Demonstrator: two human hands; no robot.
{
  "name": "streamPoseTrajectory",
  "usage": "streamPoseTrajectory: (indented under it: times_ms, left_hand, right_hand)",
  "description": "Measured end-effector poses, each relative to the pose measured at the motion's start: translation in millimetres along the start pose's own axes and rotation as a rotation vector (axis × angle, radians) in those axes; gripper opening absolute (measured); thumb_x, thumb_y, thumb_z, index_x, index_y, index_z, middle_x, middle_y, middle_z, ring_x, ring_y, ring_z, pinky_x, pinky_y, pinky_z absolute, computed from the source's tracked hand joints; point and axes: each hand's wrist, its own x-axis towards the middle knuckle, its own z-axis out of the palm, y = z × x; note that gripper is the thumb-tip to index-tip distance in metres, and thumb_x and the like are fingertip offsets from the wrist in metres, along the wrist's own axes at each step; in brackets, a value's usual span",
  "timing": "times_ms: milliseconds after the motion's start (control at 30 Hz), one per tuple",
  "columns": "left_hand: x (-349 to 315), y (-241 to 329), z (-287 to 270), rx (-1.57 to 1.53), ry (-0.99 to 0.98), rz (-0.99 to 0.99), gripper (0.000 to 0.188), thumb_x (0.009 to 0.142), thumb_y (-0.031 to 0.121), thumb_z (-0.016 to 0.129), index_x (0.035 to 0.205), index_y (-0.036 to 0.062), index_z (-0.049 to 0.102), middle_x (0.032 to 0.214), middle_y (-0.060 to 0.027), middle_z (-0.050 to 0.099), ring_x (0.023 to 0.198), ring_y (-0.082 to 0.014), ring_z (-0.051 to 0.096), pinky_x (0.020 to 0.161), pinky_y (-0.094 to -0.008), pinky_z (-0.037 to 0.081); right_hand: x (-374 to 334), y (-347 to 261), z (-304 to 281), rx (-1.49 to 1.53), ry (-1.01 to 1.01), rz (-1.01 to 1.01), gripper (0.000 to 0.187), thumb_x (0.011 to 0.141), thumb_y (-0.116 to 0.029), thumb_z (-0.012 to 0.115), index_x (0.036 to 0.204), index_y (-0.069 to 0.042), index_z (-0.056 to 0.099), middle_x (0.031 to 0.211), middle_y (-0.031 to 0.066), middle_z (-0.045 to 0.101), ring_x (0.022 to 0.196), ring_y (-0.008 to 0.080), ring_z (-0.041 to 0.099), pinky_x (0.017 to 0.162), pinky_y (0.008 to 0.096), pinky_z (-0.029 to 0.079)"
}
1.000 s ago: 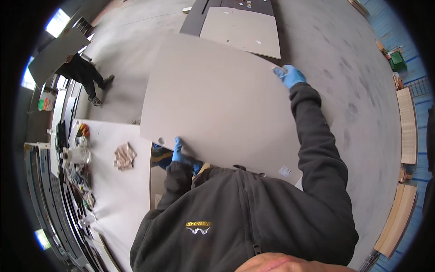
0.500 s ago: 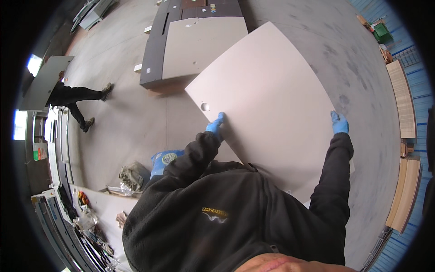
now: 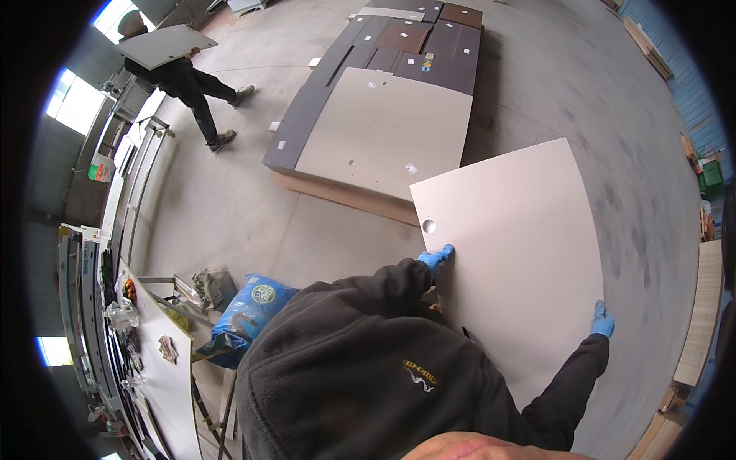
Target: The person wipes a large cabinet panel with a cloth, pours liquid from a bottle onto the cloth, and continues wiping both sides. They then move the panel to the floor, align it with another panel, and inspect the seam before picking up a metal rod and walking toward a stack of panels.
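Note:
A large off-white flat panel (image 3: 521, 253) with a round hole near its left edge is held up in front of me. My left hand (image 3: 435, 259), in a blue glove, grips the left edge just below that hole. On the opposite edge, lower down, my blue-gloved right hand (image 3: 602, 319) is closed around the rim. The panel's lower end is partly hidden behind my body and right sleeve. Just beyond its far left corner lies a stack of grey, brown and off-white panels (image 3: 303, 126), with a similar off-white panel (image 3: 391, 126) on top.
At the far left another person (image 3: 184, 80) carries a pale panel. A blue bag (image 3: 253, 307) lies on my left, beside a cluttered white tabletop (image 3: 165, 383). Wooden boards (image 3: 701, 307) and a green bin (image 3: 711, 178) line the right wall. Grey concrete floor (image 3: 552, 100) lies between.
The view has swung, so the stack and the other person show more fully. The held panel has turned more upright in the picture and sits farther right. Both hands keep their grip.

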Motion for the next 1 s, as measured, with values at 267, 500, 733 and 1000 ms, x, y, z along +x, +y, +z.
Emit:
streamPoseTrajectory:
  times_ms: [267,500,733,1000]
  left_hand:
    - [262,137,63,-0.548,0.059,-0.282,0.035,0.102,0.044,0.061,0.119,0.0133,0.066,0.091,-0.0179,0.072,0.087,-0.0316,0.073,0.073,-0.0416,0.059]
    - [441,294,46,-0.824,0.091,-0.508,0.053,0.089,0.042,0.073,0.115,-0.0023,0.065,0.1,-0.0177,0.071,0.083,-0.0309,0.072,0.071,-0.0459,0.06]
    - [626,403,37,-0.994,0.219,-0.374,0.055,0.091,0.044,0.074,0.116,-0.0039,0.071,0.106,-0.0183,0.073,0.087,-0.0327,0.073,0.072,-0.0487,0.06]
    - [743,492,-1,-1.551,0.421,-0.537,0.071,0.092,0.047,0.079,0.141,-0.0008,0.06,0.133,-0.02,0.069,0.108,-0.036,0.072,0.091,-0.0545,0.06]
  right_hand:
    - [275,-31,-21,-0.011,0.044,-0.037,0.032,0.105,-0.022,0.069,0.106,0.01,0.071,0.102,0.0117,0.077,0.093,0.0143,0.07,0.087,0.0299,0.058]
    - [510,-66,-10,-0.07,0.07,-0.103,0.036,0.104,-0.028,0.071,0.103,0.008,0.072,0.099,0.0084,0.077,0.09,0.0125,0.068,0.082,0.029,0.056]
    - [816,-154,84,-0.235,0.011,-0.167,0.042,0.103,-0.036,0.073,0.104,0.007,0.072,0.095,0.0076,0.076,0.085,0.0126,0.065,0.08,0.031,0.055]
    - [1100,-352,280,-0.343,-0.314,-0.462,0.04,0.099,-0.037,0.076,0.104,0.003,0.074,0.093,0.0066,0.076,0.084,0.0132,0.063,0.08,0.0319,0.054]
